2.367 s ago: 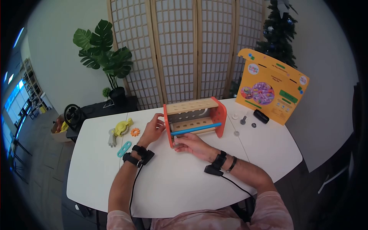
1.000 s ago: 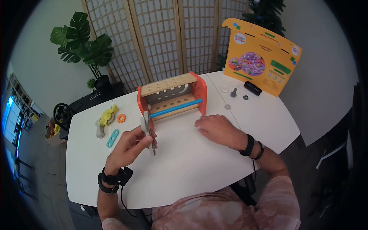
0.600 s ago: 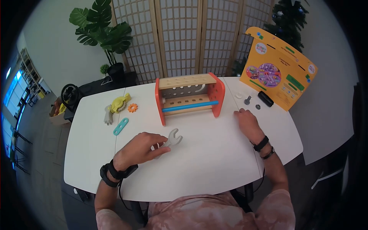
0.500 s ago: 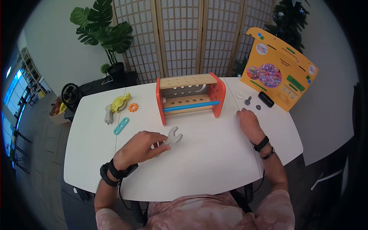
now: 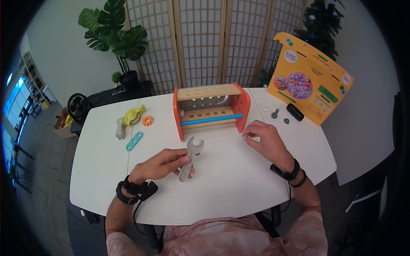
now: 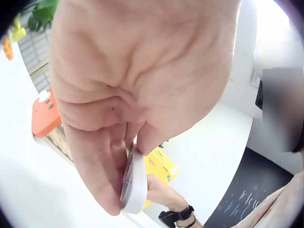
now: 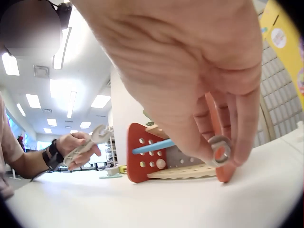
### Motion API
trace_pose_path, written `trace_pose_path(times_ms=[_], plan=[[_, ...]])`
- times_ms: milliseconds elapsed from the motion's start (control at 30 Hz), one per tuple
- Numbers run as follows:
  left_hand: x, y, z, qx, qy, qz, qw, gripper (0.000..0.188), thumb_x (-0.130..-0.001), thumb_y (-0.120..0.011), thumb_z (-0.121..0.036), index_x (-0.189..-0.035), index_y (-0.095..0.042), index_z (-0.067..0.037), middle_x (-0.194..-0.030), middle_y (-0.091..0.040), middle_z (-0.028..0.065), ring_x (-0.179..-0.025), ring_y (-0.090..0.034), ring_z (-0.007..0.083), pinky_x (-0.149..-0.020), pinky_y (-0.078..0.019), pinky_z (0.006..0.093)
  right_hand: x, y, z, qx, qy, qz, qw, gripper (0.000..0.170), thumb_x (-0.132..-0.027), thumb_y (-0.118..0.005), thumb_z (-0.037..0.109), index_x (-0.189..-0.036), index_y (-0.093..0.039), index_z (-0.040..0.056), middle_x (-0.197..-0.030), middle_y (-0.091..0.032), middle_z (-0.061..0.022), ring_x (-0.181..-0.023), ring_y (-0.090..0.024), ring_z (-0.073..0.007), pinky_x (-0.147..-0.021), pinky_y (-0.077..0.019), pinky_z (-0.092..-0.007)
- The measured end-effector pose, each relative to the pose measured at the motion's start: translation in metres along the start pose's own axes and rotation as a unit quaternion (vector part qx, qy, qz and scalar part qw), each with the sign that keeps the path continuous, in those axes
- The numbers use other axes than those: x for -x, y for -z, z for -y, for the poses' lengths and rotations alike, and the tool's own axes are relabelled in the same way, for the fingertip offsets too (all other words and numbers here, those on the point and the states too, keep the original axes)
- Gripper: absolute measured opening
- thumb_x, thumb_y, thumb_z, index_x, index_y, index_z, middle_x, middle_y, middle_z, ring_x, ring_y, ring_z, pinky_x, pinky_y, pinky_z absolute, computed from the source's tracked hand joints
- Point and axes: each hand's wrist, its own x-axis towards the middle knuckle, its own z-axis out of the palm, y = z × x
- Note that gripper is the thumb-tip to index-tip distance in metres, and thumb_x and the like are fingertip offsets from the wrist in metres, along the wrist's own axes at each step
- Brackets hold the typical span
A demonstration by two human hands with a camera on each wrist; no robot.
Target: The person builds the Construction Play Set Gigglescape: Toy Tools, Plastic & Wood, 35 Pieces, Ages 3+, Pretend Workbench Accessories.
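Observation:
My left hand (image 5: 164, 164) grips a grey toy wrench (image 5: 195, 147) between thumb and fingers, its open-ended head pointing up and away. In the left wrist view the wrench (image 6: 135, 185) shows edge-on. Between the thumb and fingertips of my right hand (image 5: 267, 143) a small grey nut (image 7: 220, 150) is pinched, its round hole showing in the right wrist view. That hand is close to the right end of the toy workbench, which has red side panels (image 5: 242, 109), wooden shelves (image 5: 209, 91) and a blue rod (image 5: 213, 119) across the front.
On the left of the white table (image 5: 213, 200) lie a yellow toy saw (image 5: 133, 115) with a grey part, an orange gear (image 5: 147, 121) and a teal strip (image 5: 134, 141). A grey bolt (image 5: 275, 113), dark nut (image 5: 286, 121), black case (image 5: 295, 112) and yellow box (image 5: 311, 79) are at right.
The left hand, first at the workbench, has come nearer with the wrench and now turns it more upright. The right hand reached right, picked up the nut and moved back left with it.

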Motion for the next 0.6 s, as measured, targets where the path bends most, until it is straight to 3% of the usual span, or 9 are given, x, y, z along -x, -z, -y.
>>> trace_pose_path(times_ms=[33,67,100,200,267,433,600], plan=[[-0.001,0.000,0.000,0.031,0.021,0.020,0.999,0.033,-0.121,-0.047,-0.031,-0.130,-0.067,-0.005,-0.101,-0.072,0.0014,-0.086,-0.069,0.0115,-0.079,-0.0583,0.0292,-0.002,-0.001,0.010,0.000,0.000,-0.002,1.000,0.012,-0.091,-0.080,0.002,-0.103,-0.078,0.0028,-0.102,-0.076,-0.0106,-0.091,-0.078,-0.0277,-0.086,-0.0635,-0.0351],[-0.001,0.001,-0.001,0.062,0.042,0.040,0.996,0.034,-0.121,-0.047,-0.029,-0.139,-0.064,-0.006,-0.114,-0.077,0.0013,-0.095,-0.076,0.0121,-0.081,-0.0600,0.0287,-0.003,-0.002,0.020,-0.009,0.055,-0.033,0.998,0.013,-0.091,-0.081,0.003,-0.103,-0.079,0.0037,-0.104,-0.077,-0.0099,-0.093,-0.078,-0.0271,-0.086,-0.0638,-0.0349],[-0.001,0.000,-0.003,0.062,0.042,0.041,0.996,0.034,-0.121,-0.047,-0.029,-0.139,-0.064,-0.006,-0.114,-0.077,0.0013,-0.095,-0.076,0.0121,-0.081,-0.0600,0.0287,-0.004,-0.004,0.030,-0.018,0.110,-0.063,0.992,0.014,-0.090,-0.082,0.003,-0.104,-0.080,0.0046,-0.107,-0.078,-0.0093,-0.095,-0.079,-0.0264,-0.086,-0.0640,-0.0346],[0.000,-0.006,-0.019,0.126,0.050,0.059,0.989,0.034,-0.121,-0.045,-0.028,-0.141,-0.063,-0.006,-0.114,-0.078,0.0028,-0.100,-0.076,0.0120,-0.083,-0.0600,0.0277,-0.005,-0.016,0.059,-0.051,0.151,-0.086,0.983,0.017,-0.089,-0.085,0.005,-0.106,-0.081,0.0046,-0.110,-0.079,-0.0088,-0.098,-0.079,-0.0263,-0.086,-0.0648,-0.0347],[0.001,-0.008,-0.028,0.162,0.048,0.077,0.983,0.033,-0.122,-0.047,-0.033,-0.133,-0.065,-0.008,-0.117,-0.077,0.0012,-0.097,-0.069,0.0054,-0.084,-0.0589,0.0265,-0.005,-0.024,0.069,-0.071,0.198,-0.087,0.974,0.019,-0.089,-0.085,0.006,-0.108,-0.081,0.0039,-0.115,-0.078,-0.0091,-0.097,-0.079,-0.0259,-0.082,-0.0653,-0.0340],[0.002,-0.006,-0.024,0.149,0.026,0.096,0.984,0.032,-0.121,-0.047,-0.032,-0.133,-0.064,-0.008,-0.117,-0.077,0.0007,-0.096,-0.069,0.0046,-0.083,-0.0589,0.0258,-0.009,-0.042,0.075,-0.045,0.241,-0.061,0.968,0.018,-0.092,-0.082,0.006,-0.110,-0.081,0.0044,-0.128,-0.075,-0.0100,-0.099,-0.078,-0.0230,-0.079,-0.0652,-0.0336],[0.003,-0.009,-0.021,0.146,0.010,0.087,0.985,0.032,-0.121,-0.048,-0.031,-0.133,-0.064,-0.007,-0.117,-0.077,0.0009,-0.095,-0.069,0.0047,-0.082,-0.0592,0.0258,-0.009,-0.045,0.072,-0.037,0.255,-0.048,0.965,0.022,-0.094,-0.081,0.009,-0.115,-0.080,0.0034,-0.131,-0.075,-0.0121,-0.107,-0.078,-0.0276,-0.087,-0.0653,-0.0359]])
